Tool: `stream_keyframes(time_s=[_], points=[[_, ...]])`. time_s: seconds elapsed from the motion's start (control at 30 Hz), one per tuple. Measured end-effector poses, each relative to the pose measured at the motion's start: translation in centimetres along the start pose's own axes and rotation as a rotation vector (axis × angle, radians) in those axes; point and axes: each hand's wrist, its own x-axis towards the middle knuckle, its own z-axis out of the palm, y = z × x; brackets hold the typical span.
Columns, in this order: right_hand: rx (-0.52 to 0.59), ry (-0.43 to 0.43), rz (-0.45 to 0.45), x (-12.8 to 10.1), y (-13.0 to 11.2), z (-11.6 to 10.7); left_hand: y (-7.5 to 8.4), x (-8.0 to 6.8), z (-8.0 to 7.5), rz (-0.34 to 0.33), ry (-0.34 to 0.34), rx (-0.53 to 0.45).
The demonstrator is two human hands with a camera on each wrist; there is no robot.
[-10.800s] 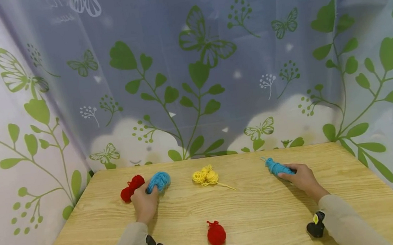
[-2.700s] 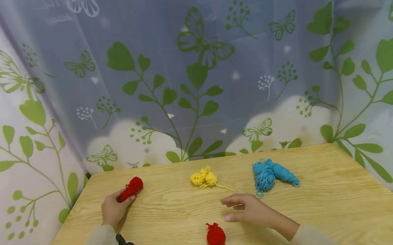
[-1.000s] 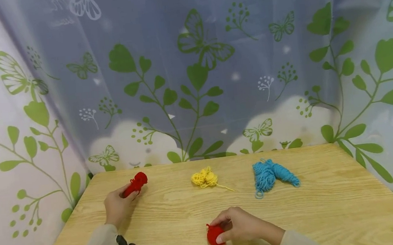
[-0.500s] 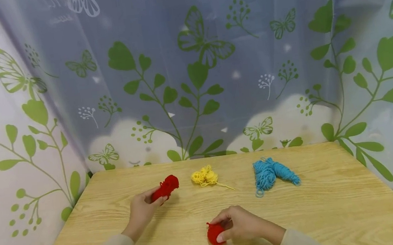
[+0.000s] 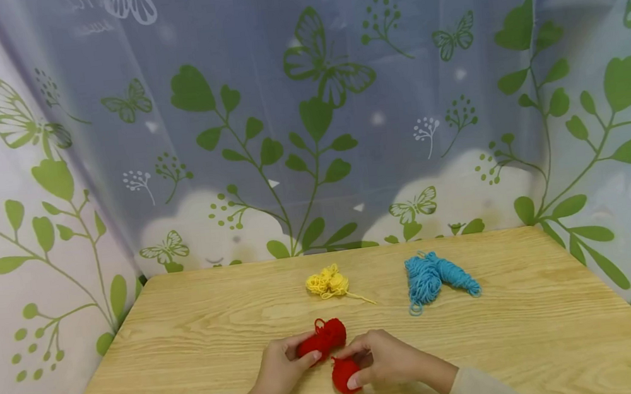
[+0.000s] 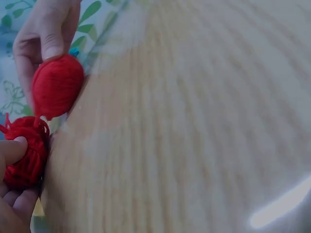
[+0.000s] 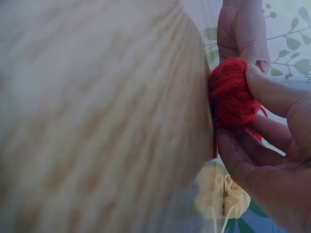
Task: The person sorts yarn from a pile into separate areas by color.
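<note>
My left hand grips an elongated red yarn bundle near the front middle of the wooden table. Right beside it, my right hand pinches a small round red yarn ball that rests on the table. The two red pieces almost touch. In the left wrist view the red ball is held between the fingers of the right hand, and the red bundle sits at the lower left. The right wrist view shows the red ball under my thumb.
A loose yellow yarn clump with a trailing strand lies behind the hands, and it shows in the right wrist view as the yellow yarn. Two blue yarn bundles lie together at the back right. A leaf-print curtain surrounds the table.
My left hand has carried the red bundle from the back left to the front middle, beside the red ball. The right hand has stayed on the ball.
</note>
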Motion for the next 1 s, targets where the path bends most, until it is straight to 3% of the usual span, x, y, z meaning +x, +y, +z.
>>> stream_keyframes(time_s=[0.3, 0.43, 1.0], points=[[-0.036, 0.032, 0.013, -0.1, 0.0, 0.1, 0.7, -0.9, 0.2, 0.118, -0.131, 0.211], [-0.040, 0.045, 0.010, -0.1, -0.1, 0.1, 0.9, -1.1, 0.1, 0.135, -0.155, 0.215], [-0.025, 0.039, 0.013, -0.1, -0.4, 0.2, 1.0, -1.3, -0.1, 0.058, -0.164, 0.114]])
